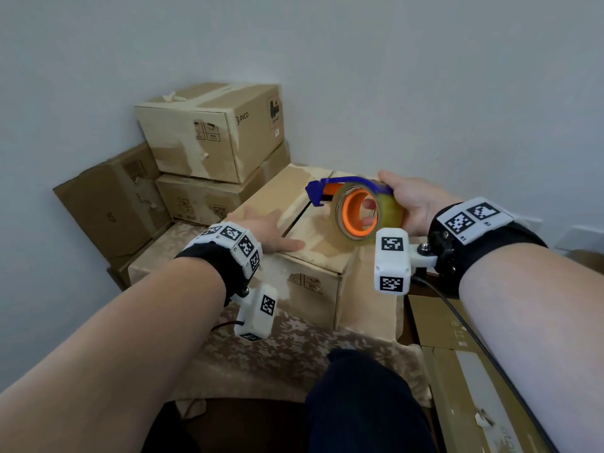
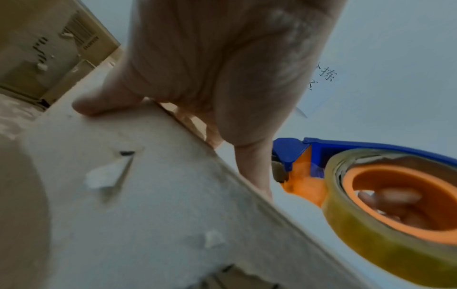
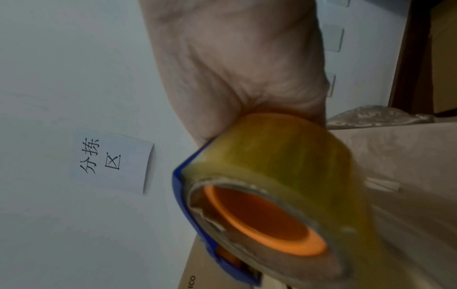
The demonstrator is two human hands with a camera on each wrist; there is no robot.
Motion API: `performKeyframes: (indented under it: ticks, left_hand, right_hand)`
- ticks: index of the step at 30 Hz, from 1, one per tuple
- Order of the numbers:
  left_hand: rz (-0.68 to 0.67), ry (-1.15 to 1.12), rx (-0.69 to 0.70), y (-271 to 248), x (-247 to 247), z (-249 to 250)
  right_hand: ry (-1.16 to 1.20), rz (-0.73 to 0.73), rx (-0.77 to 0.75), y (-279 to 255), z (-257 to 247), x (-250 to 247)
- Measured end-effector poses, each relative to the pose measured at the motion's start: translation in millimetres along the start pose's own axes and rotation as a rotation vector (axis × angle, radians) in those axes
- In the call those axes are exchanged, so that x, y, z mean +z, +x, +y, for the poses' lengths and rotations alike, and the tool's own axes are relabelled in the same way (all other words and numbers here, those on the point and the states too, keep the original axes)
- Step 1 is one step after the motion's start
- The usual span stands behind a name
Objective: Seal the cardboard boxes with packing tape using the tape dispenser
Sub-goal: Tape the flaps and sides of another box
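A cardboard box stands on a cloth-covered table in front of me, its two top flaps meeting in a seam. My left hand lies flat on the left flap with straight fingers; the left wrist view shows its palm pressing on the box top. My right hand grips a tape dispenser with a blue frame, an orange hub and a roll of clear yellowish tape. The dispenser hovers just above the box top near the seam, its blue nose pointing left. In the right wrist view the roll fills the hand.
Several more cardboard boxes are stacked against the wall at the back left. Flat cardboard boxes lie at the lower right beside the table. A floral cloth covers the table. A paper sign is stuck to the wall.
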State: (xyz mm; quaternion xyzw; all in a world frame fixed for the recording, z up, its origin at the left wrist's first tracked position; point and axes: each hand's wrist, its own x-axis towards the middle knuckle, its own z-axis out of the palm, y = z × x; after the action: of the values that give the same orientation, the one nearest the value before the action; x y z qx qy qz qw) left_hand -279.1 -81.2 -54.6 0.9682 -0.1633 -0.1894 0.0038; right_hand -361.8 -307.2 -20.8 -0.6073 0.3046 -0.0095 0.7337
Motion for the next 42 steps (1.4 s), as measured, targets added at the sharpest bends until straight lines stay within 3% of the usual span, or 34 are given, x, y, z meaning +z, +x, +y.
performKeyframes:
  ticks: [5, 14, 25, 32, 40, 42]
  left_hand:
    - [-0.001, 0.054, 0.051, 3, 3, -13]
    - [-0.140, 0.137, 0.367, 8, -17, -68]
    - [-0.101, -0.003, 0.308, -2, -21, -82]
    - [-0.116, -0.052, 0.392, -9, -17, -66]
    - [-0.125, -0.365, 0.347, -8, -10, -67]
    - [-0.111, -0.551, 0.301, -7, -9, -70]
  right_hand:
    - [0.095, 0.088, -0.128, 7, -4, 7]
    - [0.036, 0.131, -0.184, 14, -4, 40]
    - [-0.062, 0.060, -0.206, 19, 6, 78]
    - [-0.060, -0.096, -0.210, 9, 9, 89]
    - [-0.065, -0.281, -0.187, 4, 25, 88]
    - [-0.070, -0.309, -0.191, 4, 26, 86]
